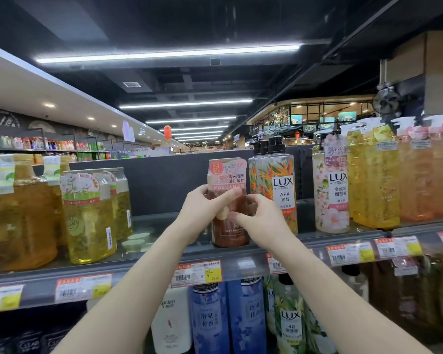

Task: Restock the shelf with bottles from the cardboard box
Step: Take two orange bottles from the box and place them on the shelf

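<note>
Both hands, left [202, 208], right [261, 221], gripping brown bottle [228, 233] upright on shelf [143, 274]

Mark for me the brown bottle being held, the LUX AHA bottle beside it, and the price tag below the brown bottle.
brown bottle [229, 235]: head view, lower body below the fingers.
LUX AHA bottle [284, 190]: head view, white front label.
price tag [196, 273]: head view, middle of the tag on the shelf edge.

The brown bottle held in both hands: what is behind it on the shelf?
Behind the brown bottle only the dark back panel shows. The left hand and right hand cover its middle, so anything directly behind it stays hidden.
</note>
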